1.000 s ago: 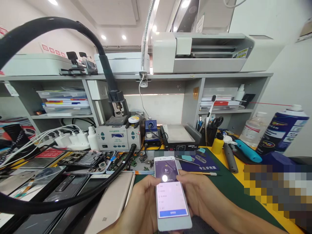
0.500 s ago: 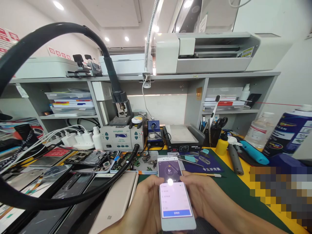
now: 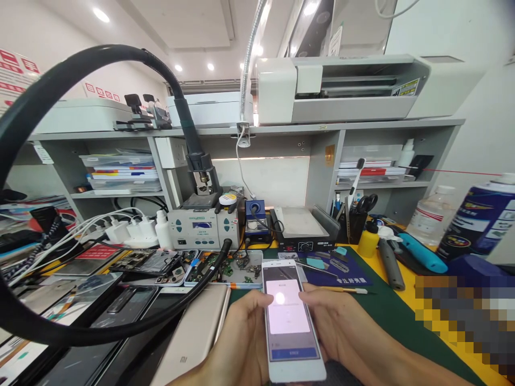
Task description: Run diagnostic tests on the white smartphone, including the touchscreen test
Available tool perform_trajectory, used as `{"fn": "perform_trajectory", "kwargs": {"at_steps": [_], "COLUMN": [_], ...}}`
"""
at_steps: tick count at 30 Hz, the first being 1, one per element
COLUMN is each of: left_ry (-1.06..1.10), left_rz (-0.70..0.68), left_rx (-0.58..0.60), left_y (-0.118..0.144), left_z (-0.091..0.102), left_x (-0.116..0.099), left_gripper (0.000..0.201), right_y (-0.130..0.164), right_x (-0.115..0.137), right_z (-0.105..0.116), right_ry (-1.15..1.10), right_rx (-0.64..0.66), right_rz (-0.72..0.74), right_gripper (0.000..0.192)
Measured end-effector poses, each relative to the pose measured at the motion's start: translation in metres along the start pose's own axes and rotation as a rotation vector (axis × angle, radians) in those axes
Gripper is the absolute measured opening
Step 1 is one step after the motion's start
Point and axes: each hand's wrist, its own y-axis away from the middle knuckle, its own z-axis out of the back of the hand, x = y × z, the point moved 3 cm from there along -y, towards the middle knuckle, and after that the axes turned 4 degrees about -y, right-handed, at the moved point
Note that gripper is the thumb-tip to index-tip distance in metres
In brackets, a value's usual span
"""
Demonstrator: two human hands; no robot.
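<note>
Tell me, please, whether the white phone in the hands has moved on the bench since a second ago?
Cannot tell. The white phone sits slightly further right in the picture, but so does the grey soldering station behind it, so the camera turned; both hands hold it as before.

White phone [image 3: 292, 321] lit, held between left hand [image 3: 237, 343] and right hand [image 3: 341, 327] above green mat [image 3: 386, 316].

We hold a white phone [image 3: 292, 321] with a pink screen and a blue button. Left of our left hand [image 3: 237, 343] lies a gold phone [image 3: 192, 335]. Under our hands is a green mat [image 3: 382, 316].
</note>
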Motion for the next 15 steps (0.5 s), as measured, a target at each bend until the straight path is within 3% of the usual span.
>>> {"fn": "perform_trajectory", "kwargs": {"at_steps": [15], "left_ry": [0.002], "left_rz": [-0.026], "left_rx": [-0.023], "left_y": [0.001], "left_z": [-0.0016], "left_x": [0.0003], "left_gripper": [0.054], "right_y": [-0.0022], "right_x": [-0.001], "right_z": [0.0013], "right_ry": [0.005], "right_rx": [0.003], "right_rz": [0.02], "right_gripper": [0.038]}}
